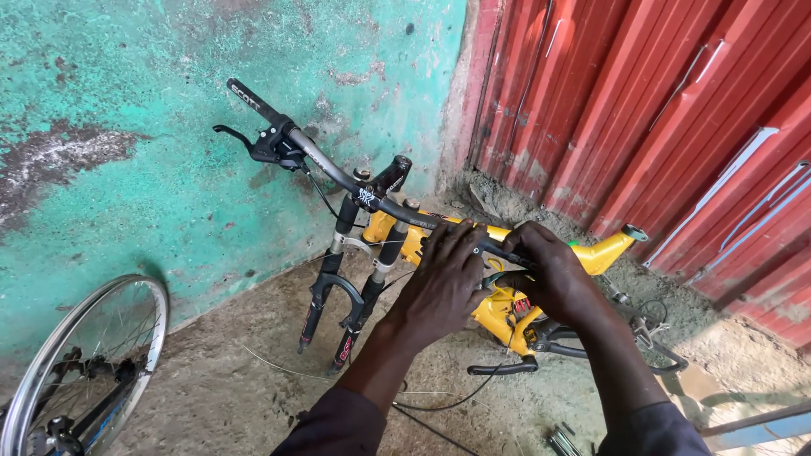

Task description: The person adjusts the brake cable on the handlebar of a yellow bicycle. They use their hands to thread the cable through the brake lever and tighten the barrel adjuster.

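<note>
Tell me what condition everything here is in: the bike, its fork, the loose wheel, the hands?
yellow bike frame: leaning, wheels off
fork: empty, no wheel fitted
handlebar: mounted, tilted
loose wheel: detached, leaning by the green wall
left hand: resting on the handlebar
right hand: gripping the handlebar

A loose spoked wheel leans by the turquoise wall

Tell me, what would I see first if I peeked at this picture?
You'd spot the bright yellow bike frame in the middle, with no front wheel in its black fork. The left hand and right hand both rest on the black handlebar. A loose silver wheel leans at the bottom left by the turquoise wall, and a red metal wall stands on the right.
</note>
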